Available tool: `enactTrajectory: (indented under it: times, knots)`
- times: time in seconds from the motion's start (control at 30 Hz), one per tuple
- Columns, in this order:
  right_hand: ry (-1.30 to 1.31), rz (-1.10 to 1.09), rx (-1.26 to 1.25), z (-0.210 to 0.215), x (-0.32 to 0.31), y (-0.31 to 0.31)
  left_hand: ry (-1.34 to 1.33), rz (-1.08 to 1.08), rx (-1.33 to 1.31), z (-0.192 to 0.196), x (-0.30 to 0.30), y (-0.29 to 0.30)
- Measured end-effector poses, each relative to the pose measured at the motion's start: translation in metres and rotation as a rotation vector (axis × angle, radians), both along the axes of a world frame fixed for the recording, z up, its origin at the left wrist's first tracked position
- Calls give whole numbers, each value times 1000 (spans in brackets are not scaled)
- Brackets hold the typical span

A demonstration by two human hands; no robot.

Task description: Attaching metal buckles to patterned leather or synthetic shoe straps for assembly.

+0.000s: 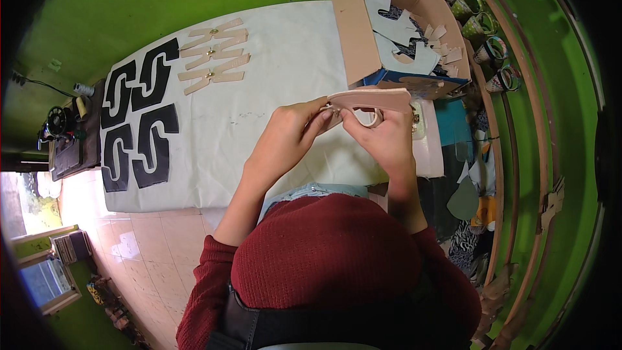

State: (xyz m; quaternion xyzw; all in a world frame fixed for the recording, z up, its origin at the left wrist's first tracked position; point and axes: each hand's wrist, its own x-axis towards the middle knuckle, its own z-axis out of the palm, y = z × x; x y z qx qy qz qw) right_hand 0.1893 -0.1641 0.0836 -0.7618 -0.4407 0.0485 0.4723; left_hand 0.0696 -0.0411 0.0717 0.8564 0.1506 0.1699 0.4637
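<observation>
Both hands are raised over the near side of the table, gripping a pale pinkish-beige flat piece [369, 98] that looks like leather. My left hand [290, 128] pinches its left end, fingers pressed together near a small spot I cannot make out clearly. My right hand [387, 141] is closed on its right part, where a curled loop of the same light material shows by the thumb. On the table at the far left lie three beige crossed-strap pieces [210, 53], each with a gold-coloured stud in the middle. Left of them are several black S-shaped cut-outs [155, 146].
A white cloth [285, 45] covers the table. At the back right stands an open cardboard box [357, 32] of scraps. Beside my right hand sits a light tray [429, 149] with small metal pieces. A sewing machine [58, 123] is at the far left; wooden rails [541, 155] run along the right wall.
</observation>
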Motion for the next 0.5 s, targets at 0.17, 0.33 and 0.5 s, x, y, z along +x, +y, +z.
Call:
enactTrajectory:
  times: [0.17,0.33,0.5]
  knots:
    - [-2,-6,-1,2,-2,2,-13,3,-27,-2,-2,1]
    - [18,6,55,-4,-1,2,-71,3,-108,-5,-4,1]
    - [120,-40,92,-13,-4,3,73,79,-143,1,-2,-7]
